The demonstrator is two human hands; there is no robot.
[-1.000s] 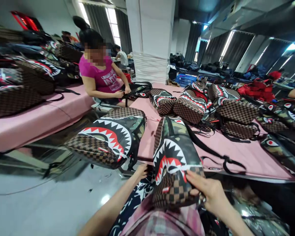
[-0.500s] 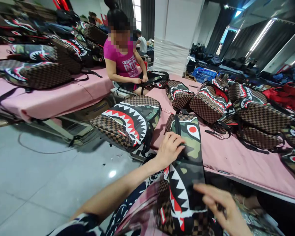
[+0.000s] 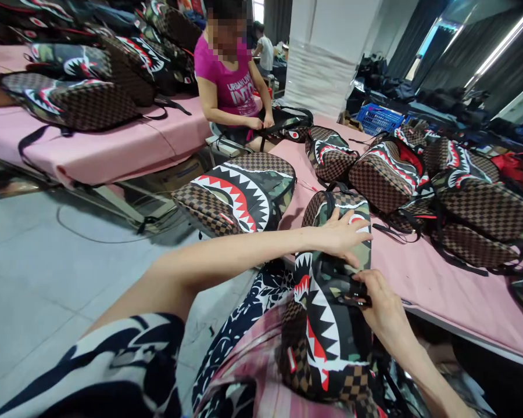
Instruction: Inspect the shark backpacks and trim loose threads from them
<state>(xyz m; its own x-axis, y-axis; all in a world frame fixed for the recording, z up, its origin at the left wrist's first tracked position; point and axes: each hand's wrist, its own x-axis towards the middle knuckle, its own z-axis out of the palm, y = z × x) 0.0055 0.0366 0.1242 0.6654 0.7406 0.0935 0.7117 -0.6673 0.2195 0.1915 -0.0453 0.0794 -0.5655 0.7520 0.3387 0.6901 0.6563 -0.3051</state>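
Observation:
A backpack (image 3: 326,325) with camouflage, brown check and a shark mouth print lies across my lap, its top end against the pink table. My left hand (image 3: 342,235) rests on its upper part with the fingers spread, partly over the red and white eye. At the right side of the bag, my right hand (image 3: 377,296) has its fingers bent together around something small and dark at the bag's surface, which I cannot make out. Left of this bag, another shark-print backpack (image 3: 244,191) lies at the table's edge.
More printed backpacks (image 3: 383,174) cover the right part of the pink table (image 3: 401,255). A second pink table (image 3: 126,145) with bags stands at the left. Across from me a person in a pink shirt (image 3: 233,81) handles a dark bag. A blue crate (image 3: 379,119) is behind.
My left hand has moved right across the bag's upper part and spread its fingers. My right hand has moved up and closed at the bag's side. The view has shifted slightly.

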